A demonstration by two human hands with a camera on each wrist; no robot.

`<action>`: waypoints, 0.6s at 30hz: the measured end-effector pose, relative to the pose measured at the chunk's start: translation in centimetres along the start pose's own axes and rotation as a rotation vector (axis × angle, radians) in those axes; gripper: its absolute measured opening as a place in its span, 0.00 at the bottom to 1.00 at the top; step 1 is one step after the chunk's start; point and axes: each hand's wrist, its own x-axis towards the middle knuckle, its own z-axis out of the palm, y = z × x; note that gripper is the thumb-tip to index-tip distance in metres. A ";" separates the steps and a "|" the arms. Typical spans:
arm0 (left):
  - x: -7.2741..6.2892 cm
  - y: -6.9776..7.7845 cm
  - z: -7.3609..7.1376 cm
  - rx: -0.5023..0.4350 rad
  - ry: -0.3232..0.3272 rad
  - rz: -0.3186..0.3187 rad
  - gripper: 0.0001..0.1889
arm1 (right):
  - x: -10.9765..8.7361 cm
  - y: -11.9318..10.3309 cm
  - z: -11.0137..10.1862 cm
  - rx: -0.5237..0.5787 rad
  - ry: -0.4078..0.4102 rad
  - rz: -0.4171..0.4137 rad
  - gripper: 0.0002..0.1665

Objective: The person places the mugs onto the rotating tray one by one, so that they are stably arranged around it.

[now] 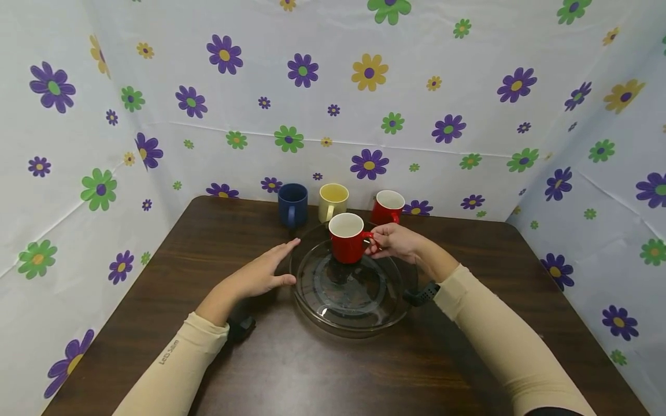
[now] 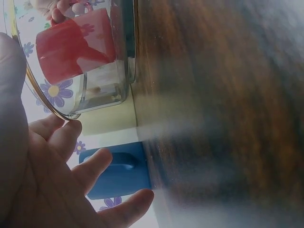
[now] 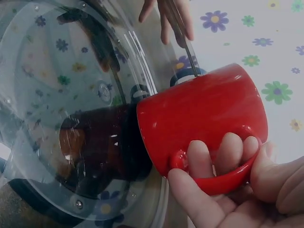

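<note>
A round, dark-tinted glass dish (image 1: 355, 330) stands mid-table. My right hand (image 1: 399, 244) grips the handle of a red mug (image 1: 346, 247) with a white inside. The mug is upright at the dish's far side, within its rim. In the right wrist view several fingers of the right hand (image 3: 237, 190) pass through the handle, and the base of the red mug (image 3: 204, 109) is right at the glass floor, which reflects it. My left hand (image 1: 255, 274) is beside the dish's left edge, fingers extended and thumb apart; in the left wrist view its fingertips (image 2: 71, 128) overlap the rim.
Behind the dish, near the table's back edge, stand a blue mug (image 1: 292, 201), a pale yellow mug (image 1: 333, 202) and a second red mug (image 1: 387, 212). The dark wooden table (image 1: 333, 375) is enclosed by a flower-printed white cloth (image 1: 333, 69) at the back and sides.
</note>
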 end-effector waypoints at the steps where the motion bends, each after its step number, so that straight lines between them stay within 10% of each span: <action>1: 0.0 0.0 0.0 -0.001 0.000 -0.001 0.47 | 0.0 -0.1 0.0 -0.015 0.005 0.002 0.13; 18: -0.1 0.3 0.0 0.001 -0.004 0.001 0.47 | -0.7 -0.9 0.5 -0.568 0.186 -0.009 0.14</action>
